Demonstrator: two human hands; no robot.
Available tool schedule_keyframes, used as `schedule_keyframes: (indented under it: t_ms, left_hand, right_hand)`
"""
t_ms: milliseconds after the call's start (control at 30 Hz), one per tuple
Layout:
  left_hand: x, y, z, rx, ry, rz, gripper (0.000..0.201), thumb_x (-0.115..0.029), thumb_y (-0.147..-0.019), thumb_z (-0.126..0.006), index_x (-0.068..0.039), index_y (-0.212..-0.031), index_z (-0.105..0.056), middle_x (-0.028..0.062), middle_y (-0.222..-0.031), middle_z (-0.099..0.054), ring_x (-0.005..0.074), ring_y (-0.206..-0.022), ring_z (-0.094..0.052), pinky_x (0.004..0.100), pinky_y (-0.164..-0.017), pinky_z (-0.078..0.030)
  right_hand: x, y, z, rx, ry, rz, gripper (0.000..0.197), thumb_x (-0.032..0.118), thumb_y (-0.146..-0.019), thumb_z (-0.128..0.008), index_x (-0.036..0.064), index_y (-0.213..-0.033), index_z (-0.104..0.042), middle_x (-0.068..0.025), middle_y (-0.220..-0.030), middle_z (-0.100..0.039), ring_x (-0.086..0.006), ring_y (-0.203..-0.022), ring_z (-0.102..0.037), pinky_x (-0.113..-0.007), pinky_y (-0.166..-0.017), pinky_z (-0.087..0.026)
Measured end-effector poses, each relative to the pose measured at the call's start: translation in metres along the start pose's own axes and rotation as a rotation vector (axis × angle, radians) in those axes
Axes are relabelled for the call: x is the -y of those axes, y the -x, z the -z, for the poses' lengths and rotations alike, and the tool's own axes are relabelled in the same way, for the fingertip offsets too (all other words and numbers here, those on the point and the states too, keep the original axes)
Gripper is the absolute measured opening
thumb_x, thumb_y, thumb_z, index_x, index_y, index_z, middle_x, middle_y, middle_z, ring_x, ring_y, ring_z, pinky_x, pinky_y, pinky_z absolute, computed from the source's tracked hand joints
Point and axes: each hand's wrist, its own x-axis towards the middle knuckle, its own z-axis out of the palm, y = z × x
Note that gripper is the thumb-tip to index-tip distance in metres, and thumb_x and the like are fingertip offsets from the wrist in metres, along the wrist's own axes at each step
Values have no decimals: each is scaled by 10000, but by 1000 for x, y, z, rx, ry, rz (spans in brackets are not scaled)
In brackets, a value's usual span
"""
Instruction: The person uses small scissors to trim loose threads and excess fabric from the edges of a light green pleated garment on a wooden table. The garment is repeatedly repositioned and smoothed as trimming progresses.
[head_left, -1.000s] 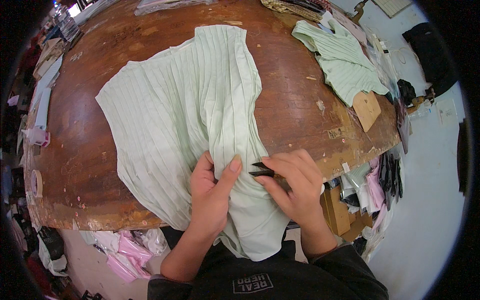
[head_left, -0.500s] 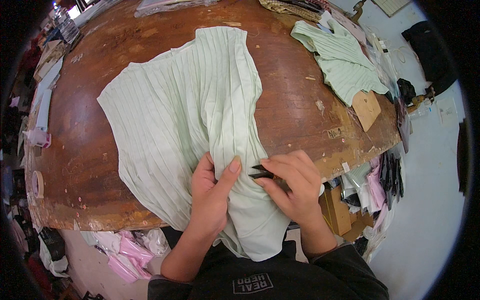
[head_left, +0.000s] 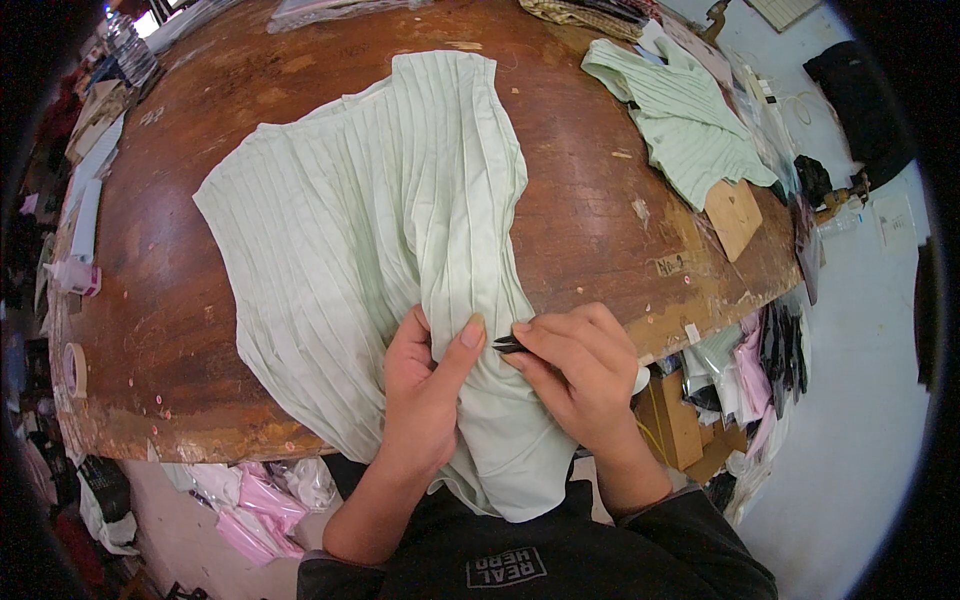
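A pale green pleated garment (head_left: 320,210) lies over the table and hangs past its near edge toward my lap. My left hand (head_left: 425,385) pinches a fold of it, thumb on top and fingers tucked under the cloth. Just to the right, my right hand (head_left: 580,370) grips small black thread snips (head_left: 507,344) between thumb and fingers. Their pointed blades are close together and lie against the cloth beside my left thumb. Any thread at the tips is too small to make out.
The worn brown wooden table (head_left: 590,230) curves round me. Another pale green pleated garment (head_left: 690,120) lies at the far right beside a wooden piece (head_left: 733,218). A tape roll (head_left: 75,370) sits at the left edge. Pink bagged clothes (head_left: 265,505) lie below the table.
The snips' blades have closed together from a spread position, and my right hand has shifted slightly left toward my left thumb. My left hand keeps its pinch on the cloth.
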Motion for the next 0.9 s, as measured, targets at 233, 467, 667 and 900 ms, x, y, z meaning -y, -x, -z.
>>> schedule_keyframes:
  t_ms: [233,467,667,900]
  left_hand:
    - [0,0,1,-4,10,8,248,-101,-924,-641,-10,-1128,-533,56,-1073,-625,85,-947,-579,248,-856,-462]
    - [1,0,-1,-24,-42,-17,214,-110,-924,-645,-12,-1085,-543,47,-1043,-626,73,-928,-567,240,-838,-454]
    - [9,2,-5,-44,-105,-108,168,-108,-931,-638,-17,-1037,-545,32,-993,-628,56,-889,-554,225,-814,-441]
    - [21,5,-3,13,-111,-127,236,-68,-934,-612,8,-1144,-537,75,-1108,-630,116,-991,-582,277,-900,-436]
  right_hand:
    - [0,1,-2,-16,63,62,277,93,-633,-801,58,-888,-699,-32,-847,-669,-192,-665,-572,-306,-557,-439]
    - [2,5,7,-9,-15,-59,267,72,-713,-777,21,-953,-673,-87,-870,-664,-204,-696,-592,-307,-614,-471]
    - [50,19,37,136,-1031,-806,347,107,-906,-662,-32,-1195,-529,-49,-930,-629,-85,-729,-569,-241,-639,-489]
    - [33,22,22,169,-1204,-1085,219,147,-978,-551,-23,-1116,-560,-67,-857,-640,-61,-592,-502,-209,-497,-400]
